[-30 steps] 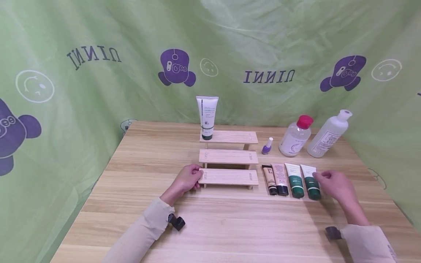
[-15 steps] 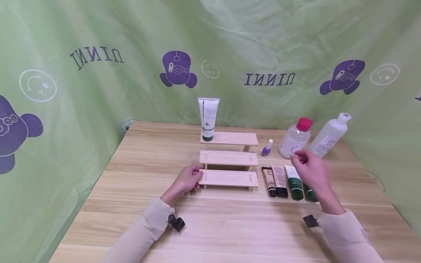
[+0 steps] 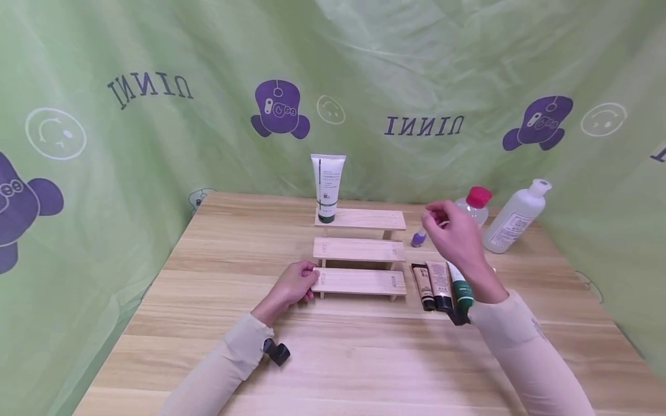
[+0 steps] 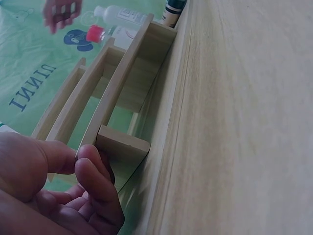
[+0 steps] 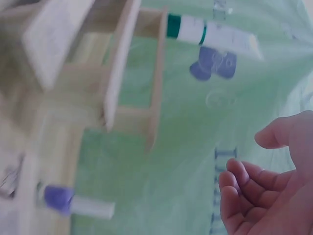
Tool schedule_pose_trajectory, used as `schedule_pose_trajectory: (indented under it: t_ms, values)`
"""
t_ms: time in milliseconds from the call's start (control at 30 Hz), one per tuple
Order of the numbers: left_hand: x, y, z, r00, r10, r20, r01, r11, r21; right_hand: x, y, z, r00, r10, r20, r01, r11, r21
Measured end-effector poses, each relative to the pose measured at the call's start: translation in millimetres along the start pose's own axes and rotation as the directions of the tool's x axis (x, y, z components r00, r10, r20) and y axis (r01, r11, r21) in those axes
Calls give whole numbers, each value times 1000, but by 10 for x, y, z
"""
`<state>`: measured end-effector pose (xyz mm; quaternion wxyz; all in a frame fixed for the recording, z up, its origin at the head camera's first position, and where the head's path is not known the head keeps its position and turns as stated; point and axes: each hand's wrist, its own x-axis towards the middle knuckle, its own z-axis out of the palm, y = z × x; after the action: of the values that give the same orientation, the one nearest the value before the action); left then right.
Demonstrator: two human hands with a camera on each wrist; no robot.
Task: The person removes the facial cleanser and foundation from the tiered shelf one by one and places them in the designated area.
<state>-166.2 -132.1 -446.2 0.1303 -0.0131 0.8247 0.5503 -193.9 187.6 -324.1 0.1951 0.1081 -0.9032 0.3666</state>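
Observation:
A three-step wooden shelf [image 3: 360, 249] stands mid-table, with a white tube [image 3: 328, 186] upright on the left of its top step. My left hand [image 3: 307, 281] grips the left end of the lowest step; the left wrist view shows its thumb and fingers [image 4: 93, 169] curled round that step's leg [image 4: 122, 141]. My right hand [image 3: 439, 222] hangs in the air above the table, near a purple nail polish bottle [image 3: 418, 237]. Its fingers [image 5: 244, 183] are loosely curled and hold nothing.
Right of the shelf lie a beige tube [image 3: 422, 286], a pinkish tube [image 3: 440, 284] and a green tube [image 3: 461, 287]; my right forearm hides what is beyond. A pink-capped clear bottle [image 3: 476, 202] and a white bottle [image 3: 515, 216] stand at the back right. Green cloth hangs all around.
My right hand has left the rightmost green tube and risen up and to the left, to beside the nail polish. The left hand has stayed on the shelf.

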Motion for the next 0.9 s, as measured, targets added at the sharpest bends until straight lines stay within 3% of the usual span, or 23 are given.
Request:
schedule_pose_trajectory:
  t_ms: [367,567,900]
  values:
    - [9,-9,-5,1000,1,-1,-1,1000,7,406,-410,548,972,-59,226,3,970,242]
    - [-5,2,-17,1000,5,-2,-5,1000,-2,499,-574,812,963,-103,248,34,963,269]
    - [-13,4,-19,1000,11,2,-11,1000,-1,622,-727,1116,963,-81,259,-8,946,325]
